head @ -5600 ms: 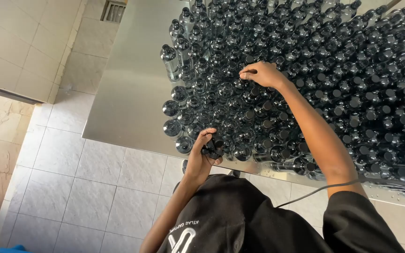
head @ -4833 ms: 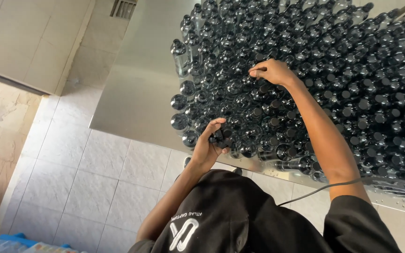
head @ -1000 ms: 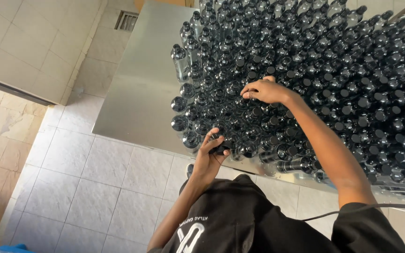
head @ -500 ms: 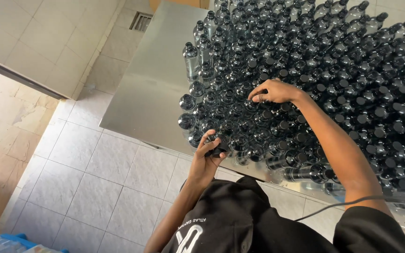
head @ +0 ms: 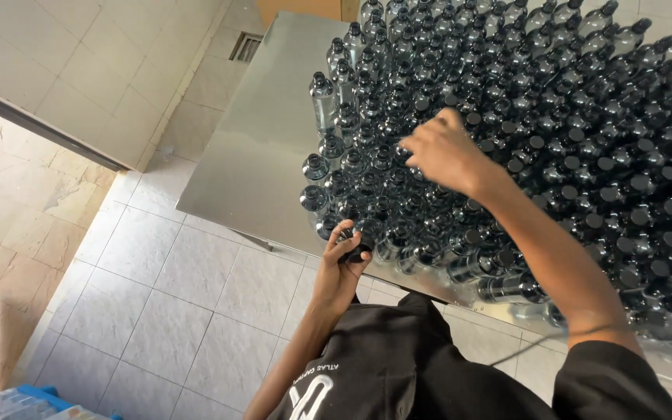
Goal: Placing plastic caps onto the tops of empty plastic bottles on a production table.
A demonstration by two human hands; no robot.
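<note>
A steel table [head: 254, 148] is packed with several clear plastic bottles with black caps [head: 585, 155], standing upright close together. My left hand [head: 340, 264] is at the table's near edge, fingers closed around the black cap of a bottle [head: 355, 237] in the front row. My right hand [head: 441, 152] reaches further in over the bottles, fingers curled down on the caps around it; whether it grips one I cannot tell. My black sleeve and shirt fill the bottom of the view.
The left part of the steel table top is bare. Below it lies a light tiled floor [head: 157, 311] with a floor drain grate [head: 244, 47] at the far side. A blue crate [head: 25, 400] with bottles shows at the bottom left corner.
My right hand has moved further in over the bottles. My left hand stays at the front row on a cap. The camera view has shifted slightly.
</note>
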